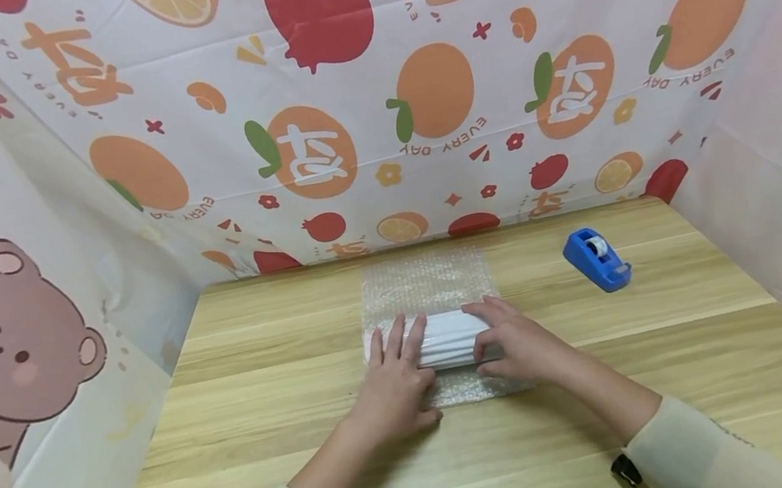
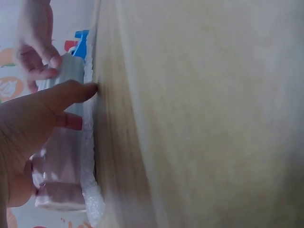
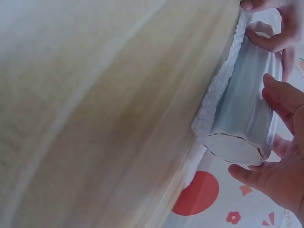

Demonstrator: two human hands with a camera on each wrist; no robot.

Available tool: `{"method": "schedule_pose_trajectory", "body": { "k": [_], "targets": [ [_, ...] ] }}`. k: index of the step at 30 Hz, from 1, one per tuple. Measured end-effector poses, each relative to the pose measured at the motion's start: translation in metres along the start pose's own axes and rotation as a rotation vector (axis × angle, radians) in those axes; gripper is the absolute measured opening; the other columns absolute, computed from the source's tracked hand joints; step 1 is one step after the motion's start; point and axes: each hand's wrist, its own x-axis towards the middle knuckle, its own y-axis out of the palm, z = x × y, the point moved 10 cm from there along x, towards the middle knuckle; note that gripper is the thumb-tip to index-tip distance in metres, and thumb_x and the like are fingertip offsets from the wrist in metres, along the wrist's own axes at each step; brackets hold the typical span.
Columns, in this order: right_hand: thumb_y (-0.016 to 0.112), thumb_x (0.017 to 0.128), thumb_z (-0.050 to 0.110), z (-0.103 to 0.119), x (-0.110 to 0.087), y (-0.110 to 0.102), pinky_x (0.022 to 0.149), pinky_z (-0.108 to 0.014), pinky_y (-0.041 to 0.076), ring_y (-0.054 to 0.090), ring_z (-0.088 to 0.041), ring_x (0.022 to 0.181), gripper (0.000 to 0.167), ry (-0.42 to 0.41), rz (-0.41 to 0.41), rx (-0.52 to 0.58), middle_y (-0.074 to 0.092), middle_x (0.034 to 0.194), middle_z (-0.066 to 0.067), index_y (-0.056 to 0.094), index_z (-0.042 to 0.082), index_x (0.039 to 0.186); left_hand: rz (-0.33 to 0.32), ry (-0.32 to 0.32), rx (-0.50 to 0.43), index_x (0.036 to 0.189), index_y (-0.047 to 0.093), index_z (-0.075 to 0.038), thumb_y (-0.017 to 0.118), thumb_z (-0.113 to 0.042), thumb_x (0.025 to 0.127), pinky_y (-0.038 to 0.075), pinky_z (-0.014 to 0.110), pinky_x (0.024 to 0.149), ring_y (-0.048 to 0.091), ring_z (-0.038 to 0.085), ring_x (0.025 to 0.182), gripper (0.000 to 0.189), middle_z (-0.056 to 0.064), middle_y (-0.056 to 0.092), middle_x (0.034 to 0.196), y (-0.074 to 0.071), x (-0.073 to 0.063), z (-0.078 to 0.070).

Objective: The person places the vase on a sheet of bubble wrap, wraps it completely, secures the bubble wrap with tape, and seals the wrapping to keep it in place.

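A white ribbed cylinder [image 1: 449, 342], perhaps a vase, lies on its side across a sheet of bubble wrap [image 1: 425, 283]. My left hand [image 1: 392, 391] holds its left end, fingers spread over the top and thumb low by the wrap's near edge. At the other end my right hand [image 1: 520, 345] grips the cylinder, its thumb on the near side and fingers reaching over the far side. In the right wrist view the flat round end [image 3: 235, 148] of the cylinder shows, with a dark broken line round its rim.
A blue tape dispenser [image 1: 596, 258] with a roll in it stands at the back right of the wooden table [image 1: 256, 407]. A fruit-print cloth [image 1: 377, 153] hangs along the back edge, and a bear-print cloth [image 1: 12, 351] is on the left.
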Motion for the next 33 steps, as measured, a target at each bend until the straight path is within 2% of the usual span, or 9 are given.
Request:
{"method": "schedule_pose_trajectory", "body": {
  "k": [5, 10, 13, 18, 21, 24, 27, 30, 33],
  "targets": [
    [0.084, 0.078, 0.027, 0.000, 0.001, 0.000, 0.116, -0.057, 0.025, 0.024, -0.042, 0.146, 0.016, 0.001, -0.004, -0.003, 0.040, 0.154, -0.009, 0.069, 0.030, 0.075, -0.054, -0.009, 0.019, 0.070, 0.068, -0.022, 0.072, -0.033, 0.078, 0.027, 0.074, 0.103, 0.024, 0.053, 0.141, 0.014, 0.024, 0.025, 0.158, -0.003, 0.001, -0.002],
    [0.086, 0.074, 0.030, 0.002, 0.002, -0.001, 0.115, -0.058, 0.025, 0.027, -0.044, 0.145, 0.019, -0.013, -0.017, -0.022, 0.042, 0.153, -0.010, 0.067, 0.030, 0.074, -0.053, -0.020, -0.009, 0.072, 0.069, -0.023, 0.071, -0.029, 0.081, 0.028, 0.074, 0.103, 0.027, 0.053, 0.141, 0.011, 0.022, 0.028, 0.157, -0.005, 0.003, 0.000],
    [0.088, 0.069, 0.037, 0.004, 0.001, 0.000, 0.113, -0.063, 0.026, 0.028, -0.046, 0.143, 0.026, -0.029, -0.022, -0.060, 0.043, 0.152, -0.011, 0.064, 0.029, 0.073, -0.035, -0.025, -0.040, 0.076, 0.070, -0.022, 0.069, -0.028, 0.084, 0.028, 0.074, 0.103, 0.028, 0.053, 0.140, 0.010, 0.021, 0.028, 0.157, -0.008, 0.004, 0.002],
    [0.089, 0.062, 0.052, 0.007, 0.000, 0.004, 0.105, -0.077, 0.020, 0.027, -0.048, 0.143, 0.041, -0.046, -0.030, -0.195, 0.039, 0.153, -0.012, 0.058, 0.028, 0.076, -0.029, -0.035, -0.077, 0.082, 0.071, -0.019, 0.070, -0.025, 0.087, 0.031, 0.073, 0.102, 0.033, 0.052, 0.138, 0.008, 0.020, 0.034, 0.155, -0.015, 0.006, 0.004],
    [0.089, 0.060, 0.053, 0.016, -0.002, 0.007, 0.102, -0.080, 0.019, 0.029, -0.050, 0.141, 0.044, -0.096, -0.044, -0.315, 0.038, 0.152, -0.018, 0.061, 0.025, 0.080, -0.042, -0.032, -0.078, 0.082, 0.071, -0.017, 0.071, -0.025, 0.086, 0.033, 0.072, 0.101, 0.035, 0.052, 0.137, 0.009, 0.020, 0.037, 0.153, -0.020, 0.006, 0.003],
    [0.086, 0.069, 0.044, 0.025, -0.003, 0.009, 0.101, -0.079, 0.024, 0.034, -0.052, 0.138, 0.033, -0.150, -0.070, -0.424, 0.039, 0.150, -0.024, 0.067, 0.021, 0.083, -0.045, -0.022, -0.074, 0.080, 0.070, -0.016, 0.071, -0.025, 0.086, 0.034, 0.072, 0.100, 0.036, 0.053, 0.136, 0.011, 0.021, 0.038, 0.152, -0.020, 0.006, 0.002],
    [0.080, 0.080, 0.032, 0.030, -0.003, 0.007, 0.100, -0.075, 0.032, 0.040, -0.052, 0.134, 0.016, -0.171, -0.093, -0.463, 0.043, 0.146, -0.026, 0.072, 0.019, 0.083, -0.027, -0.025, -0.087, 0.080, 0.069, -0.016, 0.069, -0.027, 0.088, 0.034, 0.072, 0.101, 0.036, 0.052, 0.136, 0.013, 0.021, 0.036, 0.153, -0.018, 0.005, 0.003],
    [0.075, 0.085, 0.028, 0.032, -0.001, 0.004, 0.101, -0.070, 0.037, 0.043, -0.051, 0.132, 0.010, -0.165, -0.081, -0.463, 0.046, 0.143, -0.026, 0.075, 0.018, 0.083, 0.013, -0.045, -0.118, 0.082, 0.069, -0.017, 0.068, -0.040, 0.088, 0.030, 0.072, 0.104, 0.032, 0.051, 0.139, 0.024, 0.019, 0.033, 0.156, -0.015, 0.006, 0.004],
    [0.073, 0.087, 0.029, 0.033, 0.001, 0.001, 0.103, -0.067, 0.037, 0.043, -0.051, 0.132, 0.012, -0.146, -0.036, -0.437, 0.046, 0.144, -0.026, 0.076, 0.018, 0.085, 0.049, -0.065, -0.138, 0.080, 0.066, -0.019, 0.073, -0.056, 0.079, 0.027, 0.072, 0.106, 0.028, 0.050, 0.142, 0.037, 0.018, 0.029, 0.158, -0.012, 0.006, 0.006]
  ]
}}
